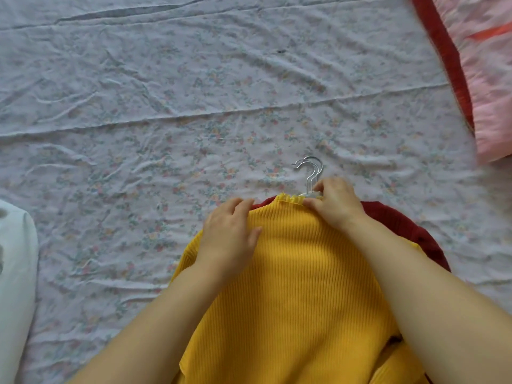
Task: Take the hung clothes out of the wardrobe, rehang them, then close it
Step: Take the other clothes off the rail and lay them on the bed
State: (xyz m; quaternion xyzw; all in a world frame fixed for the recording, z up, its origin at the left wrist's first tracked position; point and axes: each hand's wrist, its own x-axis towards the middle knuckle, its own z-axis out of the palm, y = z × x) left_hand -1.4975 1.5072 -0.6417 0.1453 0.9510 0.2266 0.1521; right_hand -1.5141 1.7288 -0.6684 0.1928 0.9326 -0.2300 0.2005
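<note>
A yellow ribbed top [293, 273] lies on the bed, spread over a dark red garment [399, 217] whose edge shows at the right. Two silver hanger hooks [311, 169] stick out past the yellow collar. My left hand [230, 236] rests on the top's left shoulder, fingers bent over the fabric edge. My right hand [335, 202] pinches the frilled collar right at the base of the hooks. The hanger bodies are hidden under the cloth.
A wrinkled white floral bedsheet [194, 120] covers the bed all around. A pink quilt with a red border [476, 79] lies at the top right. Something white [16, 273] sits at the left edge.
</note>
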